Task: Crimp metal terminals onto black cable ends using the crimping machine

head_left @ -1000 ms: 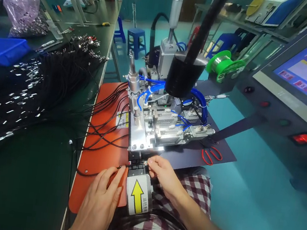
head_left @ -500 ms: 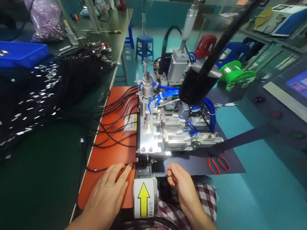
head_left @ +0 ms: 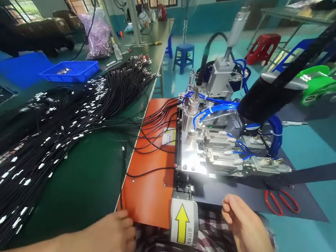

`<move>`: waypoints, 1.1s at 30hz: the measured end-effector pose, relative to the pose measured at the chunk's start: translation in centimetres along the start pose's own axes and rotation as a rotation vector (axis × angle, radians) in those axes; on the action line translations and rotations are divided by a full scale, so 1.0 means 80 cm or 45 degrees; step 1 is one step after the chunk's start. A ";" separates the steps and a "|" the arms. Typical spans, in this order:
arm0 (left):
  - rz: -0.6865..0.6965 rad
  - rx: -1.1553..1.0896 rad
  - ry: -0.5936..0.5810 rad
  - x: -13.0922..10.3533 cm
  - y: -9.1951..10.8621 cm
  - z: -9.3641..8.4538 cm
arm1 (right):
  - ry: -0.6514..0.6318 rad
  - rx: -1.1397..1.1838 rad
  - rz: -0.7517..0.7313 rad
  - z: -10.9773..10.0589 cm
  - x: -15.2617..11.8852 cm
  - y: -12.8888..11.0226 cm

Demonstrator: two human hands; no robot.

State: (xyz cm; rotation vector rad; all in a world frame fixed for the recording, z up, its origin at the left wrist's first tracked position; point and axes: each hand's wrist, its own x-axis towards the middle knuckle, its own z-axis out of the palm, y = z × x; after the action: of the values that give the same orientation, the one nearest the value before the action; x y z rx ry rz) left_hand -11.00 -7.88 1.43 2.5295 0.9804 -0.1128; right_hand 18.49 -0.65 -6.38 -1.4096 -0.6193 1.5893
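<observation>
Low over the near edge of the orange board, my left hand [head_left: 115,234] has its fingers curled in around the lower end of a black cable [head_left: 121,192]. My right hand [head_left: 243,222] is closed in a loose pinch in front of the machine [head_left: 194,158]. What it may hold is hidden by its fingers. Between my hands is a white guide plate with a yellow arrow [head_left: 182,223]. Another black cable [head_left: 149,173] crosses the orange board [head_left: 146,199] to a clamp at the machine's front left. Several more cables run into the machine farther back.
A large heap of black cables [head_left: 72,121] with shiny ends covers the green bench [head_left: 81,176] at left. Behind it stands a blue tray [head_left: 78,73] of small metal parts. Red-handled scissors [head_left: 282,201] lie at right. A black lamp head [head_left: 267,98] hangs over the machine.
My left hand has left the cable by the clamp and moved down and left to the board's near edge, its fingers curling. My right hand stays closed. The view has swung left.
</observation>
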 end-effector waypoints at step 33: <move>-0.533 -1.540 0.285 0.154 0.011 -0.022 | -0.348 -0.194 -0.327 0.044 -0.029 -0.026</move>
State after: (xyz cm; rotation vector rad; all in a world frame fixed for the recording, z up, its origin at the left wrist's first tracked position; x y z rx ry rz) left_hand -1.33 -0.02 0.55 1.2362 1.1498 0.5027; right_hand 15.62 -1.04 -2.69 -1.1718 -1.0590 1.5630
